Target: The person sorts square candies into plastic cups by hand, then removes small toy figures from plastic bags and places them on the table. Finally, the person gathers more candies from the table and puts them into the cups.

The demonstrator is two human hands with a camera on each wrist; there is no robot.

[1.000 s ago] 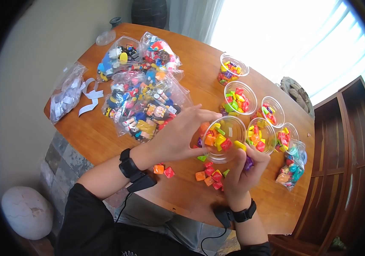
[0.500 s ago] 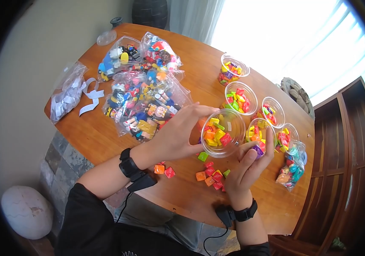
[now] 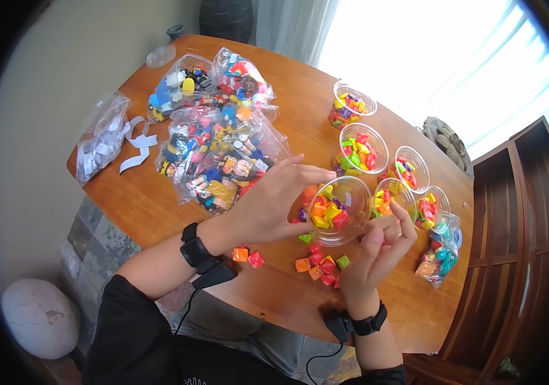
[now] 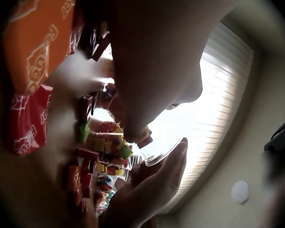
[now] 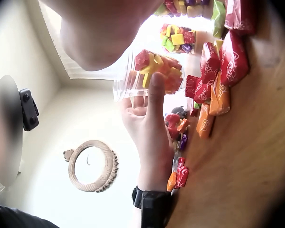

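My left hand (image 3: 265, 205) grips a clear plastic cup (image 3: 340, 237) from its left side; in the right wrist view its thumb lies along the wall of that cup (image 5: 128, 80). Yellow, orange and red wrapped candies (image 3: 329, 215) fill part of the cup, with a purple one among them. Close to the cup's right rim is my right hand (image 3: 371, 263), fingers loosely bent, with nothing visible held. Loose red and orange candies (image 3: 316, 258) lie on the table below the cup, and two more (image 3: 256, 258) lie near my left wrist.
Several candy-filled cups (image 3: 363, 149) stand behind and right of the held one. Bags of small figures (image 3: 223, 154) cover the table's left part, beside a bag of white strips (image 3: 100, 147). A small bag (image 3: 438, 256) lies near the right edge of the table (image 3: 409, 301).
My right hand came over the cup's right side with a yellow candy, then a purple one; both have left its fingers. A purple candy now shows in the cup, which tilted and shifted slightly.
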